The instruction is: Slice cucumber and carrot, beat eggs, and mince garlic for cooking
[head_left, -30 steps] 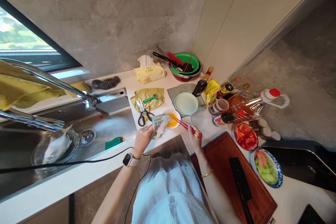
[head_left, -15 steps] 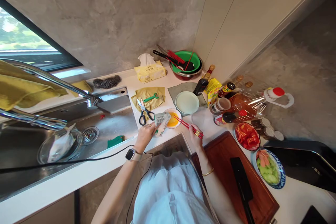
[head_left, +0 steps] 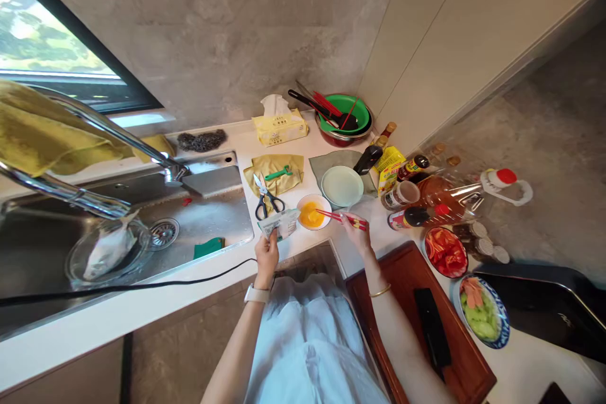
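Observation:
My left hand [head_left: 267,254] is closed on a small printed packet [head_left: 278,224], held at a slant just left of a white bowl [head_left: 326,222]. Beaten egg [head_left: 311,214], yellow-orange, lies in the bowl. Red chopsticks [head_left: 337,216] are gripped in my right hand [head_left: 358,237], their tips reaching into the egg. Black-handled scissors [head_left: 266,199] lie partly on a yellow cloth [head_left: 293,167], beside a green peeler [head_left: 278,173]. Behind the bowl, a pale green plate [head_left: 342,185] rests on a grey cloth.
Left is a steel sink [head_left: 222,208] with a faucet and a glass bowl holding a bag. A cleaver [head_left: 432,325] lies on a wooden board [head_left: 392,278]. Right stand sauce bottles, an oil jug [head_left: 440,196], a bowl of tomatoes [head_left: 445,252] and a patterned bowl [head_left: 502,309].
My left hand has turned the packet from upright over the bowl's edge to a flatter slant, drawing it back left. The chopsticks stay in the egg. The view has shifted slightly.

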`<state>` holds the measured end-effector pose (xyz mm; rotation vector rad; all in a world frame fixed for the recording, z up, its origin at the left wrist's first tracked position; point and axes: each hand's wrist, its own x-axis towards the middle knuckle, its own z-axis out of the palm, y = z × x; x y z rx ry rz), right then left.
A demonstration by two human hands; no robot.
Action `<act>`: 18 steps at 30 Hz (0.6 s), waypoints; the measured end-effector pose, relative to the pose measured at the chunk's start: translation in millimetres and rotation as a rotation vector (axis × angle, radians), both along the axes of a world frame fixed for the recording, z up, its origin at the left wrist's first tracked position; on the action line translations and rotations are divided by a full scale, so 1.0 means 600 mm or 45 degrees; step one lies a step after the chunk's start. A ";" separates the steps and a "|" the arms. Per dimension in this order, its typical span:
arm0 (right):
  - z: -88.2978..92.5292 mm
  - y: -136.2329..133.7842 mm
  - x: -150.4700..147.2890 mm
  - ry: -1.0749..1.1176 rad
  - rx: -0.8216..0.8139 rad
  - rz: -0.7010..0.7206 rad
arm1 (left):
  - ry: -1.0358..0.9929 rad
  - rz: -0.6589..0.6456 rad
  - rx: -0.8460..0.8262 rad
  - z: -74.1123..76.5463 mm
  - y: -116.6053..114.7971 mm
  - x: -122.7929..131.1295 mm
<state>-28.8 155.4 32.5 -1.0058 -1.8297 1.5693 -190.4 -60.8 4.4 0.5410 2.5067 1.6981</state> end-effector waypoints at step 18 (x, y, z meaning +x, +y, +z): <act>0.004 0.040 -0.007 -0.001 -0.285 0.093 | -0.306 0.219 0.607 0.024 0.066 -0.080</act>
